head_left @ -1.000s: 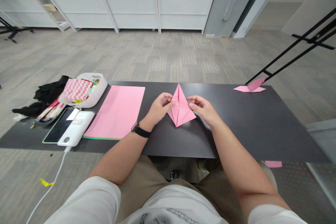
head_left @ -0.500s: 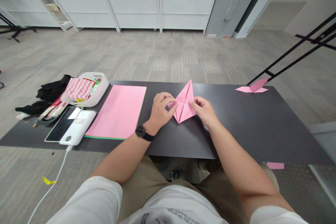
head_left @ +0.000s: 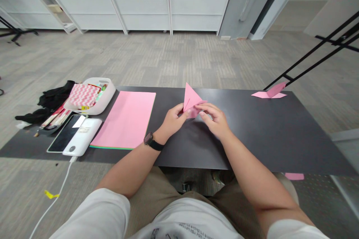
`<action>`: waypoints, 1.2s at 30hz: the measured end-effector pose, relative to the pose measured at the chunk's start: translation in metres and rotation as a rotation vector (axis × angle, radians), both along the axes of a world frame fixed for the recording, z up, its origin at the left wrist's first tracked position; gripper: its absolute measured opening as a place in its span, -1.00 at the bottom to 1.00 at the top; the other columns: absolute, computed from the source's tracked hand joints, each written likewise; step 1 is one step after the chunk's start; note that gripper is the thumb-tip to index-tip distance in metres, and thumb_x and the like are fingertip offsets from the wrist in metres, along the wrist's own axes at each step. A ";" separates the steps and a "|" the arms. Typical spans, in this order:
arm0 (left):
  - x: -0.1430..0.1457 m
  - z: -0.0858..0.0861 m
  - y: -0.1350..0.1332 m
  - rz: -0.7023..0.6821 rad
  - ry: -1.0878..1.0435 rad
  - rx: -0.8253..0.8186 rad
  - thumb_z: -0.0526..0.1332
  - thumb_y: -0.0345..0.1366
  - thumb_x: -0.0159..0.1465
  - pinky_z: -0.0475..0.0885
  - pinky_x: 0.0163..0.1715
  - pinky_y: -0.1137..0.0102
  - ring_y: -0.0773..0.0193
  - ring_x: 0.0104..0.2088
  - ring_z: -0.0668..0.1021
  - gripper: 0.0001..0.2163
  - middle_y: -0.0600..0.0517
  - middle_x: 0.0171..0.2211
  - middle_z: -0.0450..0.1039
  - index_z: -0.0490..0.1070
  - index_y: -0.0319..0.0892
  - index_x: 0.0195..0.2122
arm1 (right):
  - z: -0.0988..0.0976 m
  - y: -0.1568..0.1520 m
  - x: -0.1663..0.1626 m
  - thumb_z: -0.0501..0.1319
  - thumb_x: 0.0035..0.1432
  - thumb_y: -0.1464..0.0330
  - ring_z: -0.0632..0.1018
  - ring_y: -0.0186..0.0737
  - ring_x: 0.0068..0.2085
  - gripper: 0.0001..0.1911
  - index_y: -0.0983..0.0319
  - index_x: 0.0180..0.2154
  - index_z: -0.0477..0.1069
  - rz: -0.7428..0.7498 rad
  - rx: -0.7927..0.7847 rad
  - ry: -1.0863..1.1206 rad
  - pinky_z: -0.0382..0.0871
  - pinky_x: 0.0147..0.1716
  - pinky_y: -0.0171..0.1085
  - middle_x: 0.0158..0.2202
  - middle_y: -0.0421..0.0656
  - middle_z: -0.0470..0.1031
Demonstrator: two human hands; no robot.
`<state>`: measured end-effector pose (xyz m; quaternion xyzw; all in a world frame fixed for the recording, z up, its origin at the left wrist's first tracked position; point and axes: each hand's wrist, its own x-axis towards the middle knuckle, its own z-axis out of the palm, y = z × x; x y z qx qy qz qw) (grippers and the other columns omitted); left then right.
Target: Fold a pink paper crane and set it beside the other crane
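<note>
Folded pink paper (head_left: 190, 98) is btwn the two hands, a bit above the table (head_left: 266, 134), pointed end up & away from the wearer. From my end I see the L hand (head_left: 174, 119) nearly closed, thumb & fingers pinching the paper's lower L side. R hand (head_left: 215, 119) is half open, fingers bent w/ tips on the R flap, thumb spread apart below them.

Containers, far L: white plastic basket (head_left: 106, 97) w/ a pink/white zigzag-patterned pouch (head_left: 84, 95) + small colored packets (head_left: 101, 90), partly hidden. Next to it I get a dark tray (head_left: 52, 130) w/ pencil-like sticks (head_left: 56, 116); black cloth (head_left: 54, 93) behind.

Writing: white power bank (head_left: 81, 140), cable (head_left: 63, 183) plugged in, has a printed label, too small for me to read. It lies against a dark-screened phone or tablet (head_left: 63, 138) w/ a blank-looking white sticker (head_left: 79, 121). T-shirt (head_left: 182, 220) lettering is inverted from here, can't make it out. Black smartwatch (head_left: 150, 140) on L wrist, brand n/a to me.

Also: pink paper stack (head_left: 126, 119) L of the hands; pink origami bird (head_left: 271, 92) far R.
</note>
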<state>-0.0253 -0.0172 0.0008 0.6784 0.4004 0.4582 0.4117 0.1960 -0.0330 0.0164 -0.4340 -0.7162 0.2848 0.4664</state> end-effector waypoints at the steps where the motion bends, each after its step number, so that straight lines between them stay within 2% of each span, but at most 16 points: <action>1: -0.001 -0.002 0.002 0.017 -0.020 -0.030 0.25 -0.02 0.48 0.54 0.11 0.17 0.03 0.03 0.65 -0.67 -0.08 0.00 0.67 0.60 -0.16 0.04 | 0.000 0.000 0.002 0.24 0.43 0.11 0.62 0.06 0.09 -0.69 0.03 0.03 0.67 -0.086 0.038 -0.023 0.50 0.18 0.11 0.03 -0.04 0.67; 3: -0.004 -0.005 0.007 0.033 -0.057 -0.072 0.28 -0.02 0.46 0.55 0.11 0.17 0.03 0.03 0.65 -0.67 -0.07 -0.01 0.67 0.61 -0.16 0.00 | 0.001 0.002 0.008 0.28 0.37 0.16 0.60 0.10 0.09 -0.72 0.04 0.02 0.66 -0.259 0.123 -0.056 0.47 0.20 0.16 0.02 -0.01 0.66; 5: -0.007 -0.008 0.010 0.022 -0.112 -0.113 0.30 -0.02 0.43 0.55 0.10 0.19 0.03 0.05 0.64 -0.68 -0.08 0.02 0.66 0.61 -0.16 0.00 | 0.000 0.005 0.014 0.32 0.32 0.19 0.58 0.12 0.14 -0.70 0.05 0.05 0.64 -0.315 0.144 -0.066 0.43 0.23 0.17 0.05 0.00 0.63; 7: -0.009 -0.009 0.012 -0.023 -0.174 -0.168 0.32 -0.05 0.41 0.56 0.07 0.21 0.05 0.03 0.65 -0.69 -0.08 0.03 0.66 0.61 -0.16 0.01 | -0.002 0.009 0.019 0.35 0.30 0.17 0.60 0.08 0.10 -0.65 0.06 0.09 0.60 -0.226 0.037 -0.013 0.47 0.17 0.10 0.04 -0.03 0.63; 10: -0.009 -0.009 0.012 -0.114 -0.211 -0.251 0.34 -0.11 0.37 0.58 -0.03 0.27 0.10 -0.06 0.68 -0.64 -0.09 -0.01 0.68 0.55 -0.17 0.12 | -0.011 0.015 0.021 0.34 0.29 0.09 0.63 -0.08 -0.10 -0.56 0.08 0.14 0.54 -0.050 -0.220 0.150 0.54 -0.02 -0.05 -0.11 -0.12 0.64; 13: -0.008 -0.011 0.012 -0.118 -0.074 -0.289 0.35 -0.17 0.35 0.55 -0.19 0.33 0.17 -0.22 0.67 -0.53 -0.04 -0.14 0.69 0.45 -0.16 0.25 | -0.024 0.020 0.022 0.36 0.24 0.07 0.59 -0.18 -0.28 -0.52 0.13 0.11 0.53 0.020 -0.393 0.182 0.50 -0.21 -0.15 -0.25 -0.20 0.60; 15: -0.008 -0.012 0.011 -0.084 0.102 -0.248 0.35 -0.19 0.34 0.53 -0.21 0.30 0.17 -0.26 0.66 -0.52 0.00 -0.20 0.69 0.44 -0.15 0.27 | -0.033 0.022 0.023 0.38 0.20 0.11 0.57 -0.19 -0.33 -0.50 0.15 0.12 0.51 0.000 -0.431 0.106 0.46 -0.27 -0.18 -0.28 -0.21 0.61; 17: -0.008 -0.012 0.011 -0.024 0.291 -0.112 0.35 -0.21 0.35 0.54 -0.09 0.22 0.12 -0.19 0.66 -0.55 -0.02 -0.14 0.69 0.47 -0.13 0.25 | -0.039 0.024 0.023 0.37 0.18 0.19 0.56 -0.19 -0.33 -0.46 0.14 0.18 0.48 -0.072 -0.396 -0.026 0.45 -0.26 -0.17 -0.30 -0.23 0.63; 19: -0.009 -0.011 0.010 0.070 0.437 0.082 0.35 -0.24 0.35 0.50 0.07 0.12 0.04 -0.05 0.64 -0.59 -0.08 0.00 0.66 0.49 -0.13 0.22 | -0.042 0.024 0.024 0.36 0.17 0.28 0.57 -0.16 -0.31 -0.44 0.11 0.22 0.46 -0.124 -0.336 -0.192 0.45 -0.22 -0.14 -0.28 -0.23 0.65; 22: -0.009 -0.009 0.009 0.115 0.539 0.299 0.33 -0.29 0.36 0.42 0.19 0.07 -0.03 0.09 0.57 -0.68 -0.12 0.09 0.59 0.55 -0.13 0.13 | -0.039 0.022 0.024 0.38 0.15 0.34 0.59 -0.09 -0.24 -0.44 0.09 0.20 0.51 -0.179 -0.220 -0.409 0.48 -0.15 -0.09 -0.17 -0.15 0.66; 25: -0.006 -0.009 0.006 -0.032 0.617 0.340 0.29 -0.31 0.40 0.41 0.14 0.11 0.02 0.03 0.56 -0.80 -0.07 0.01 0.60 0.61 -0.08 0.02 | -0.034 0.021 0.025 0.36 0.22 0.35 0.59 -0.04 -0.16 -0.63 0.11 0.07 0.62 -0.209 -0.105 -0.491 0.49 -0.07 -0.03 -0.09 -0.08 0.62; 28: -0.001 -0.013 0.002 -0.126 0.705 0.332 0.29 -0.27 0.43 0.38 0.10 0.11 0.03 0.00 0.55 -0.83 -0.05 -0.02 0.60 0.66 -0.02 -0.02 | -0.031 0.020 0.026 0.29 0.29 0.41 0.59 -0.01 -0.08 -0.77 0.08 -0.09 0.68 -0.080 -0.031 -0.504 0.47 0.03 0.00 -0.10 -0.07 0.61; 31: 0.002 -0.016 0.000 -0.144 0.752 0.322 0.31 -0.21 0.43 0.36 0.07 0.11 0.01 -0.01 0.53 -0.81 -0.06 -0.02 0.59 0.67 0.01 0.00 | -0.033 0.021 0.025 0.31 0.30 0.41 0.58 0.02 -0.06 -0.78 0.06 -0.11 0.70 0.044 -0.027 -0.582 0.44 0.05 0.03 -0.12 -0.08 0.62; 36: 0.004 -0.015 0.001 -0.118 0.793 0.328 0.28 -0.24 0.46 0.34 0.08 0.06 -0.03 0.02 0.51 -0.80 -0.09 -0.01 0.59 0.69 -0.01 0.01 | -0.037 0.023 0.020 0.29 0.34 0.43 0.58 0.06 -0.04 -0.75 0.08 -0.06 0.71 0.045 -0.037 -0.694 0.42 0.02 0.05 -0.06 -0.05 0.64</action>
